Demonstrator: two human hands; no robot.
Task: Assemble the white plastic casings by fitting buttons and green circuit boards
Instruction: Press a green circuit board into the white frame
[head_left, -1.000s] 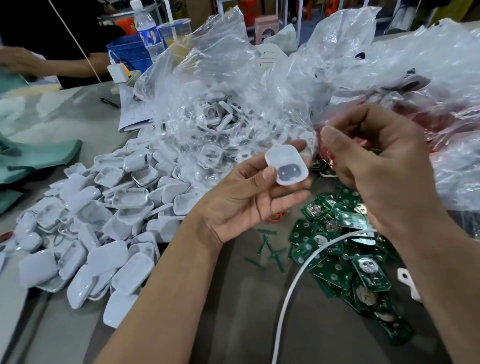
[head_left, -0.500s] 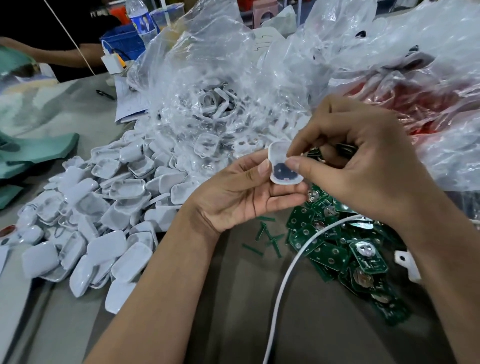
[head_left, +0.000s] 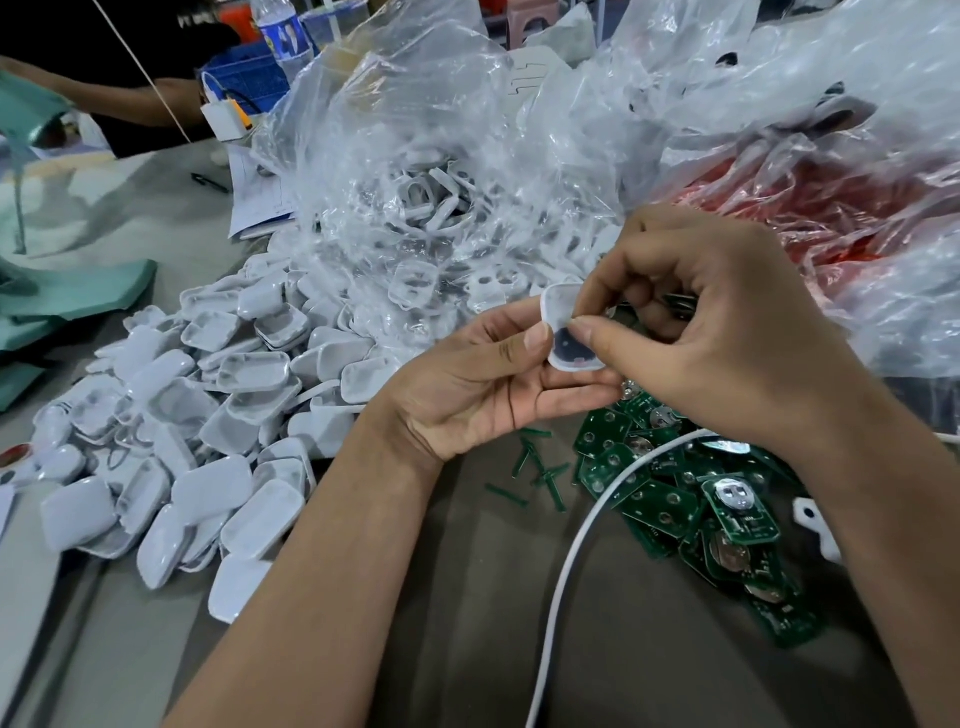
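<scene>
Fingers of left hand gripping white casing by its edge — right hand pinching its dark inside (bare table below, between casing pile and circuit boards).

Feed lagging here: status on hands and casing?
Left hand holds white casing. Right hand presses its thumb inside. White cable crosses the boards.

Your casing pile lies on the table's left; circuit boards right, plastic bags behind.
</scene>
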